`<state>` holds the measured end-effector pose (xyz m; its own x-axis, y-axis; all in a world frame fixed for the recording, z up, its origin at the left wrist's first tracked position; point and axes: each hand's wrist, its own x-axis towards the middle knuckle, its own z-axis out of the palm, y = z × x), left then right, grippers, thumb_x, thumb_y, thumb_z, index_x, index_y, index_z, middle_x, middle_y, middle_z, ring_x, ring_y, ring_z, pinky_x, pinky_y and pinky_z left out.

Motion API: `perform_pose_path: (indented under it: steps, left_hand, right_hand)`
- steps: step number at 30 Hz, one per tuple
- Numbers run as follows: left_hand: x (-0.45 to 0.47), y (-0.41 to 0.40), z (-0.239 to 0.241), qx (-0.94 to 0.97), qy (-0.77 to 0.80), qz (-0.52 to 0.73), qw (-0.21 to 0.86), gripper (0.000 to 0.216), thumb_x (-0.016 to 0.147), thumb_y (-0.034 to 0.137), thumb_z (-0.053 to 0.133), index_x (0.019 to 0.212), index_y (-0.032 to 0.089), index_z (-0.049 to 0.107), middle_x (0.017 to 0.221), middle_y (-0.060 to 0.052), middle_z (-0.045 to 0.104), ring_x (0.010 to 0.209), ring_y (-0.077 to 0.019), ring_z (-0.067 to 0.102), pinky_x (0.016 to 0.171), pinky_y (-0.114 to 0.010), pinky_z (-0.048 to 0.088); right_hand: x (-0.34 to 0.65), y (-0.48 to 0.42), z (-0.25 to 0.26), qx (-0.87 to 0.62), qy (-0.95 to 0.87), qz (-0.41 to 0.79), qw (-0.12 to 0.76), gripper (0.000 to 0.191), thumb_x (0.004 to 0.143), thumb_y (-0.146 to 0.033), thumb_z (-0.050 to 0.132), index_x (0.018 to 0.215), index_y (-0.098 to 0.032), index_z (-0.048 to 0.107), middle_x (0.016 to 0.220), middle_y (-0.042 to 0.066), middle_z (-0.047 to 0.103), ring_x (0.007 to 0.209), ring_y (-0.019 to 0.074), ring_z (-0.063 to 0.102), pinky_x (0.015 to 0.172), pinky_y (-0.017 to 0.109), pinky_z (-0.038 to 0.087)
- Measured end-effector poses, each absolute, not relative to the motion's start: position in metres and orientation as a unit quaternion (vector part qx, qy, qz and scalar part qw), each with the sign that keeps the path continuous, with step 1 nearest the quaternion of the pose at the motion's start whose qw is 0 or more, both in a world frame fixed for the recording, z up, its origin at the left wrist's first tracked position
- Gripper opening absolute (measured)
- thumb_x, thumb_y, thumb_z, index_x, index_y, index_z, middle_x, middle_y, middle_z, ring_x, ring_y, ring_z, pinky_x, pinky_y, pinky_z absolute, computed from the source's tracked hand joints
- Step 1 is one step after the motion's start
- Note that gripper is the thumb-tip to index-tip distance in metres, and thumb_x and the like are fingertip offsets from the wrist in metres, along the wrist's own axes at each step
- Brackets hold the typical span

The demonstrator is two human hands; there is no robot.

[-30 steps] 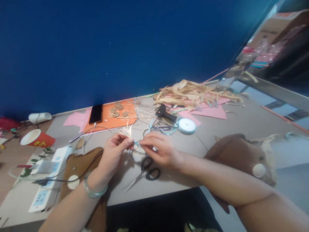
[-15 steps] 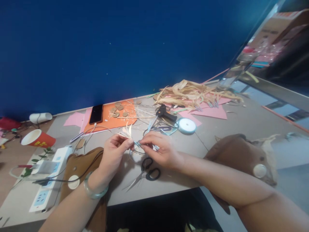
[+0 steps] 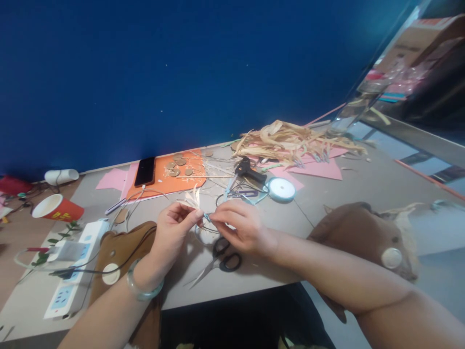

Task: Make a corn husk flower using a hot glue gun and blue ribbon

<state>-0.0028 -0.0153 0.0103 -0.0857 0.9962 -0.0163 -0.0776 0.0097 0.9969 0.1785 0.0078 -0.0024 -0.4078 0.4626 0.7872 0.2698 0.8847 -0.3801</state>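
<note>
My left hand (image 3: 173,231) pinches a small bundle of pale straw strips (image 3: 193,198) that fan upward from its fingertips. My right hand (image 3: 240,227) is closed in a pinch just to the right, its fingertips on a thin light-blue ribbon (image 3: 207,217) wound at the base of the bundle. Both hands hover just above the grey table (image 3: 327,194). Black-handled scissors (image 3: 220,259) lie on the table right under my right hand. A green bangle (image 3: 142,289) sits on my left wrist.
A roll of pale ribbon (image 3: 280,188), a black glue gun (image 3: 247,169) and a heap of dried husks (image 3: 290,140) lie behind the hands. An orange sheet (image 3: 181,182) carries a phone (image 3: 144,170). At left: a power strip (image 3: 72,266), a red cup (image 3: 56,208). A brown pad (image 3: 359,232) lies right.
My right hand's fingertips have shifted slightly left and closer to my left hand at the bundle's base. The straw bundle has tilted a little. Nothing else has moved.
</note>
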Motion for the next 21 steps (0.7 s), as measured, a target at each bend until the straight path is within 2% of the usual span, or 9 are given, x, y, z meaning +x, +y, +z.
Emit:
perform_pose_path:
  steps: [6,11,14,21]
  left_hand:
    - [-0.0013,-0.0153,0.0118,0.444,0.504,0.542,0.505,0.021,0.067,0.029,0.079,0.068,0.016,0.063,0.058,0.001,0.065,0.055,-0.0105,0.059,0.059,-0.022,0.047]
    - [-0.005,-0.0132,0.0098,0.448,0.494,0.549,0.504,0.02,0.07,0.029,0.078,0.069,0.016,0.063,0.059,0.002,0.065,0.056,-0.0097,0.059,0.061,-0.022,0.047]
    - [-0.007,-0.0123,0.0082,0.446,0.495,0.551,0.503,0.02,0.071,0.029,0.078,0.07,0.016,0.063,0.06,0.002,0.065,0.056,-0.0098,0.059,0.062,-0.022,0.047]
    - [-0.004,-0.0138,0.0085,0.455,0.487,0.539,0.515,0.019,0.07,0.029,0.078,0.068,0.017,0.063,0.059,0.002,0.065,0.056,-0.0105,0.059,0.061,-0.023,0.047]
  right_hand:
    - [0.1836,0.0101,0.0013,-0.183,-0.863,-0.065,0.467,0.014,0.086,-0.01,0.055,0.094,-0.016,0.065,0.08,0.005,0.069,0.064,0.0136,0.056,0.058,0.028,0.044]
    - [0.1869,0.0129,0.0051,-0.109,-0.882,-0.132,0.438,0.013,0.089,-0.013,0.053,0.091,-0.016,0.065,0.074,0.004,0.066,0.06,0.0122,0.055,0.055,0.028,0.044]
    - [0.1867,0.0128,0.0025,-0.097,-0.872,-0.092,0.47,0.011,0.088,-0.014,0.055,0.093,-0.018,0.064,0.077,0.004,0.067,0.062,0.012,0.057,0.055,0.027,0.044]
    - [0.1811,0.0118,-0.0046,-0.205,-0.824,0.044,0.526,0.013,0.083,-0.01,0.06,0.094,-0.016,0.064,0.081,0.007,0.068,0.074,0.0158,0.063,0.064,0.028,0.05]
